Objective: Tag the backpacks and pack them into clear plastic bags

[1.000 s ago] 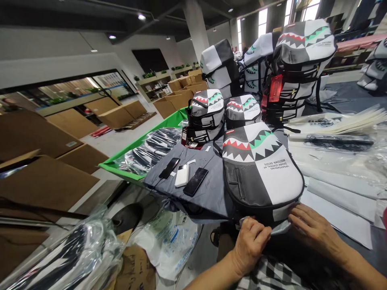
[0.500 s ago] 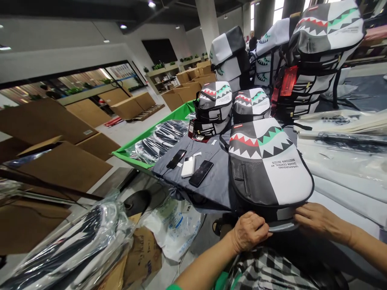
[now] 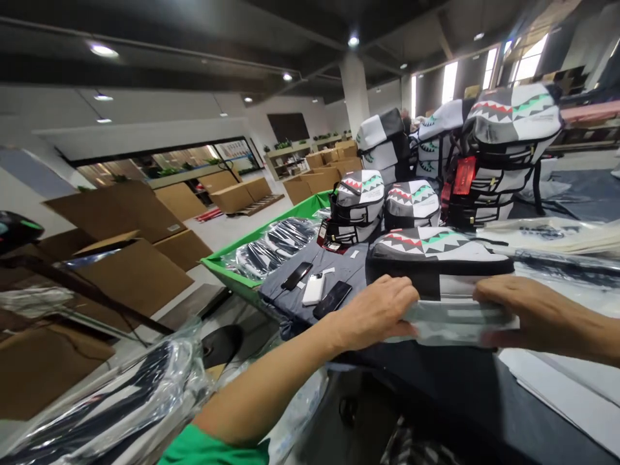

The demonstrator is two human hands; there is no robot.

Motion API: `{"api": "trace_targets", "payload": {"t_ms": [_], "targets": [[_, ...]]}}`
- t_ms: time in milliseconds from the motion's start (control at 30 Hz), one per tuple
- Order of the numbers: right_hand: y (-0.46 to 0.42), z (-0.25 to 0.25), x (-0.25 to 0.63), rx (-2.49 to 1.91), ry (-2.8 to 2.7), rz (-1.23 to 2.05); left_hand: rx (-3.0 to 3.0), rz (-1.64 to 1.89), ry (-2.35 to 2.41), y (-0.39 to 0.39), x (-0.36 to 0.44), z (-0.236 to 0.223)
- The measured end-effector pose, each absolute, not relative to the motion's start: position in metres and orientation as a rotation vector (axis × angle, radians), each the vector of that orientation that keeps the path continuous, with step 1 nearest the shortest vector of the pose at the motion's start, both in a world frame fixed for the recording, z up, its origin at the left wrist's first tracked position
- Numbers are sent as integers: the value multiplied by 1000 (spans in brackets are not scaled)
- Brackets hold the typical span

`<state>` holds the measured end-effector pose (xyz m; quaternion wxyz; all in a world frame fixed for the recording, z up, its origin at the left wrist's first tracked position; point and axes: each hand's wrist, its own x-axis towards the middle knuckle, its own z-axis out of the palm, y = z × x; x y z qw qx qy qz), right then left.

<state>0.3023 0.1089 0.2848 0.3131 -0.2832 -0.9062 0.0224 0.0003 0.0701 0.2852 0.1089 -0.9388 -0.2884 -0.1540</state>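
Observation:
A black, grey and white backpack with a red and green shark-teeth print lies on the dark-covered table, its bottom end towards me. At its near left corner, my left hand is closed, fingers curled over the edge. My right hand grips the near right corner, its thumb on top and its fingers blurred. Between both hands stretches a pale, translucent plastic-looking strip along the bag's bottom edge. Whether the strip is separate from the bag, I cannot tell.
Similar bags stand stacked behind. To the left lie phones and a small white device. A green-rimmed bin holds plastic-wrapped goods, with cardboard boxes beyond it. Plastic-wrapped items sit low at left.
The backpack's near end has risen, so its printed face looks flatter and its bottom side shows more. Both hands have moved up with it. My view has tilted upward.

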Motion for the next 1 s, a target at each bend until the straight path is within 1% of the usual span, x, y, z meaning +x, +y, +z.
{"api": "trace_targets", "payload": {"t_ms": [100, 167, 333, 433, 533, 600, 667, 767, 833, 900, 1000], "targets": [[106, 299, 294, -558, -2351, -142, -2629, -626, -838, 75, 8, 306], [102, 299, 291, -571, -2241, -258, -2552, -740, -833, 79, 14, 305], [91, 290, 295, -585, -2360, -148, -2226, -887, -888, 87, 24, 282], [91, 279, 302, -527, -2361, -169, -2293, -815, -826, 80, 25, 277], [93, 264, 305, -559, -2226, -375, -2567, -665, -744, 68, 22, 283], [91, 253, 301, -595, -2136, -489, -2604, -617, -687, 64, 19, 282], [87, 245, 296, -606, -2150, -465, -2516, -640, -630, 67, 17, 273], [80, 239, 293, -576, -2267, -373, -2254, -855, -638, 78, 14, 248], [78, 237, 295, -485, -2319, -404, -2113, -950, -656, 81, 13, 233], [78, 235, 298, -408, -2356, -456, -2141, -884, -641, 77, 14, 225], [78, 225, 299, -392, -2300, -461, -2340, -737, -660, 60, 17, 221]]}}
